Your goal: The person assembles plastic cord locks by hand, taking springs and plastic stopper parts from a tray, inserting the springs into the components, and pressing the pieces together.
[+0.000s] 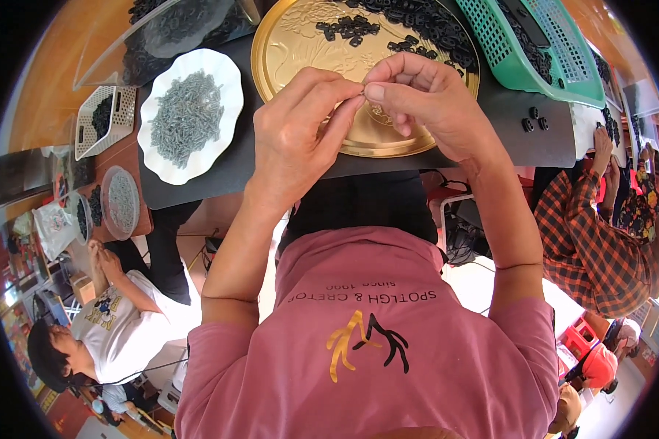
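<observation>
My left hand [298, 128] and my right hand [432, 99] meet over the near part of a round gold tray [289, 47]. Both are closed, thumb and forefinger pinched together at the same spot. Whatever sits between the fingertips is too small and covered to name. Small black ring-like parts [425, 25] are heaped along the tray's far right side, with a smaller cluster [348, 28] near its top middle. Left of my left hand, a white scalloped plate [232, 80] holds a pile of small grey pin-like pieces [187, 121].
A green perforated basket [501, 58] with black parts stands at the right; three black pieces [534, 121] lie below it on the dark table [490, 139]. Clear and white bins [121, 117] of black parts are at the left. People sit on both sides.
</observation>
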A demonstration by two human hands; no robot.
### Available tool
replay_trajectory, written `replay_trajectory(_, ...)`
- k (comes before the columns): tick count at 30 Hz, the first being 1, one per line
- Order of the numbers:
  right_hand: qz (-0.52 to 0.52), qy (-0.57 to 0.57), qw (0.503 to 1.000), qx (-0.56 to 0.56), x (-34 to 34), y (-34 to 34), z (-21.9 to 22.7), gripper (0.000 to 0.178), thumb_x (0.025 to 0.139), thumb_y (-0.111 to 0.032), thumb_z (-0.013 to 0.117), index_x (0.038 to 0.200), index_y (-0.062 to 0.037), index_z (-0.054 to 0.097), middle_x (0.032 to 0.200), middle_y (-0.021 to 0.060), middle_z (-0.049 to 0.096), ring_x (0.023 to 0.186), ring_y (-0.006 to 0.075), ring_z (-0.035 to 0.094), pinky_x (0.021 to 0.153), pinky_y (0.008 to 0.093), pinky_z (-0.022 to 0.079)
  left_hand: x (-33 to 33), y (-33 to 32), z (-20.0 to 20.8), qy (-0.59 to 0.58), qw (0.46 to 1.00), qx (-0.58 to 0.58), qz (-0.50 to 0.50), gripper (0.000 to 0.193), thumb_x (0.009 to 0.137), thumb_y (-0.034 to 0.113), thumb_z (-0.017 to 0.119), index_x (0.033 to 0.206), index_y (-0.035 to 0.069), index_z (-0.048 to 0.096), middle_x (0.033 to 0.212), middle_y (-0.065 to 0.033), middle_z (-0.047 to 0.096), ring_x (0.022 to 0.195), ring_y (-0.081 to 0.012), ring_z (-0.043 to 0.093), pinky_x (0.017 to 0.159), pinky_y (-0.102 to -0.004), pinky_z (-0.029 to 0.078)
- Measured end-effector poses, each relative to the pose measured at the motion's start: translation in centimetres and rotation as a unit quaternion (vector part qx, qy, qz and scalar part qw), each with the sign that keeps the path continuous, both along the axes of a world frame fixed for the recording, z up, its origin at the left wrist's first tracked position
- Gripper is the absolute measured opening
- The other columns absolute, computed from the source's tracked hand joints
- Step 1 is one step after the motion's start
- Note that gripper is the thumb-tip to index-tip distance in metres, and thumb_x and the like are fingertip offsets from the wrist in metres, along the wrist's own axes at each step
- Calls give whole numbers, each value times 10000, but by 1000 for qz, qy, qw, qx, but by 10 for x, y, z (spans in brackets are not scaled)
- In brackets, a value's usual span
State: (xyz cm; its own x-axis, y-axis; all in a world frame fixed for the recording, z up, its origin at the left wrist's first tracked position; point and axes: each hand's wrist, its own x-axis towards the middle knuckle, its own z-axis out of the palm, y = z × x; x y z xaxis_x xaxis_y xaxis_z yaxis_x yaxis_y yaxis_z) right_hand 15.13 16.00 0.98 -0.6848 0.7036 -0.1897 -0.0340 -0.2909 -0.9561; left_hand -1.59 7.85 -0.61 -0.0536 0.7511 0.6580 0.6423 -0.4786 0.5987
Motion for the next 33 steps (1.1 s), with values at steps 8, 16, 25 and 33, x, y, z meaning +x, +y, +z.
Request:
replay_trajectory(8,-19,-25,995,97,-2,-6,5,162,838,-107,672,968,-33,611,801,-18,594,641,28,508,548,171,404,2,-1,1,-3,1000,-21,9,97,767,1,667,861,13,647,790,-78,615,589,-198,621,490,-281,510)
replay_trajectory(16,-60,-18,942,328,-4,-8,-8,215,845,-64,635,1052,-11,610,825,-5,606,677,38,530,589,192,445,-1,0,-1,-54,996,-70,-23,42,800,18,646,834,5,626,734,-76,585,528,-140,569,455,-246,442)
replay_trajectory(25,-27,5,975,222,-4,-10,-10,265,852,-33,613,1115,-23,580,858,-22,548,697,14,513,582,165,410,1,-1,-5,-94,990,-106,-2,83,845,53,619,817,-19,589,696,-70,558,508,-111,518,455,-237,401)
replay_trajectory(33,-14,1,991,136,0,-7,1,323,856,-60,617,1170,-36,546,872,-2,564,662,28,512,535,176,404,-1,-2,1,-196,969,-141,-40,79,836,39,635,897,-11,640,720,-50,583,580,-93,554,519,-209,423)
